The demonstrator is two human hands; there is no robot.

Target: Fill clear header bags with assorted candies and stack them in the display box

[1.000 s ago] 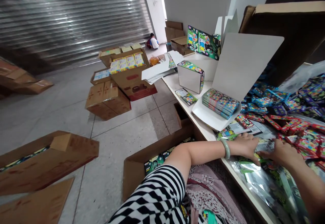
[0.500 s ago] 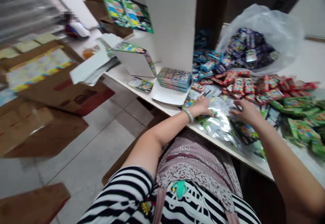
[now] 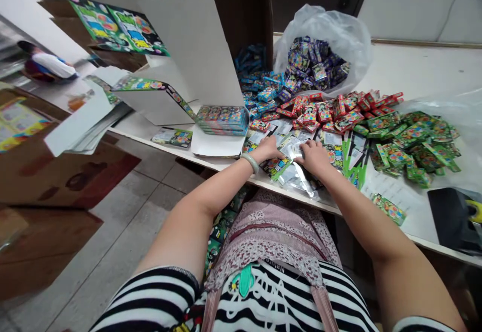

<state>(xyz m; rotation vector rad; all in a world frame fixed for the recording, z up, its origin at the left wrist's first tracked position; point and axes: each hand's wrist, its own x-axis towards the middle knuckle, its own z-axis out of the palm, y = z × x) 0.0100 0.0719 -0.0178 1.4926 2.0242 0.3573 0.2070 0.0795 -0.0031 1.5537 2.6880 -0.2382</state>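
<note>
My left hand (image 3: 266,150) lies at the table's near edge, thumb stretched toward the right, over printed cards (image 3: 276,166) in black, green and yellow. A jade-coloured bangle is on that wrist. Just to its right, my right hand (image 3: 315,158) rests with fingers and thumb apart on a shiny clear plastic bag (image 3: 301,180). The bag lies flat between and below both hands, over the cards. Behind the hands spreads a pile of small red packets (image 3: 320,113). Fingertip contact with the bag is partly hidden.
An upright white display box (image 3: 188,50) holds a stack of packs (image 3: 222,119) at left. Blue packets (image 3: 265,96), a bag of purple packets (image 3: 316,66) and green packets (image 3: 414,141) surround the work area. Cardboard cartons (image 3: 90,181) stand left; a person sits farther back.
The view has swung to the right, bringing more of the green packets and a black object into sight. My right hand has come closer to my left and lowered onto the bag.
</note>
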